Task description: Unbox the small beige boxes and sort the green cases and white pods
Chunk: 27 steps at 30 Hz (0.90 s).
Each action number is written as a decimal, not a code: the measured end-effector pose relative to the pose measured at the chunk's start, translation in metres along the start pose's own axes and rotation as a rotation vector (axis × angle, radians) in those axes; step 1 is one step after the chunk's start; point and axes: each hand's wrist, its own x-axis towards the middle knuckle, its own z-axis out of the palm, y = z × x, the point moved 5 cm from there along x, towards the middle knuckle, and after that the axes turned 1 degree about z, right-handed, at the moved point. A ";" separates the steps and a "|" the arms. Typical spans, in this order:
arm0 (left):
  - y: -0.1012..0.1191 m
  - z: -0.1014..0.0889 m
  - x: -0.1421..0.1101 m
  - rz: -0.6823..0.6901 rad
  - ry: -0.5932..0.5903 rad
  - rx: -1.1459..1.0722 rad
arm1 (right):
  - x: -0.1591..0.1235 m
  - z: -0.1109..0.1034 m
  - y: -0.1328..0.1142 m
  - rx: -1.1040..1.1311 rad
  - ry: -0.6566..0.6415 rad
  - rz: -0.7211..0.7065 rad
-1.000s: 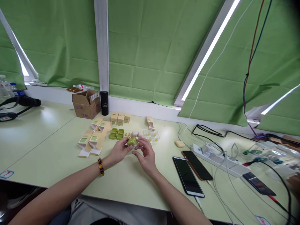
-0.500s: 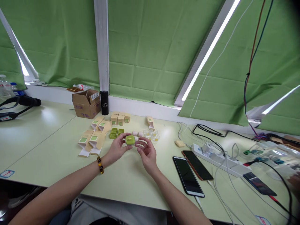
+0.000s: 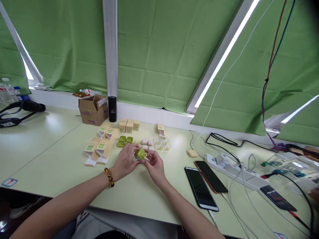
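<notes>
A small green square case [image 3: 141, 154] with a loop on its lid is pinched between my two hands, just above the table. My left hand [image 3: 126, 160] closes round its left side, and the fingertips of my right hand [image 3: 155, 165] grip its right side. The case is tilted, its loop pointing right. Beyond my hands stand several green square cups [image 3: 121, 143], partly behind my left fingers. Small pinkish-white pieces [image 3: 147, 142] lie beside several clear containers [image 3: 161, 144] with yellow spots inside. Tiny yellowish pieces near the cups are too small to name.
Opened paper boxes [image 3: 102, 147] lie left, with several small closed boxes [image 3: 129, 127] behind. A cardboard carton [image 3: 91, 114] and a black tumbler [image 3: 112, 109] stand at the back. Right are two phones [image 3: 200, 187], a white power strip [image 3: 236, 172] and loose cables.
The case has turned in my hands, so its loop now points right. My right fingers have closed on it after being slightly parted. The view has shifted a little.
</notes>
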 end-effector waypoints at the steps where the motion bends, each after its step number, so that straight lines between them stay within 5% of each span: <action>1: 0.001 0.000 -0.001 0.014 0.010 0.027 | 0.000 0.000 0.001 -0.001 0.000 0.010; 14: 0.005 0.007 0.000 -0.178 -0.251 -0.210 | 0.009 -0.019 0.009 -0.098 0.080 0.100; 19: 0.008 0.011 0.000 -0.170 -0.271 -0.219 | 0.013 -0.025 0.015 -0.146 0.103 0.091; 27: -0.010 0.019 -0.008 -0.360 -0.336 -0.156 | 0.018 -0.043 0.010 -0.102 0.252 0.060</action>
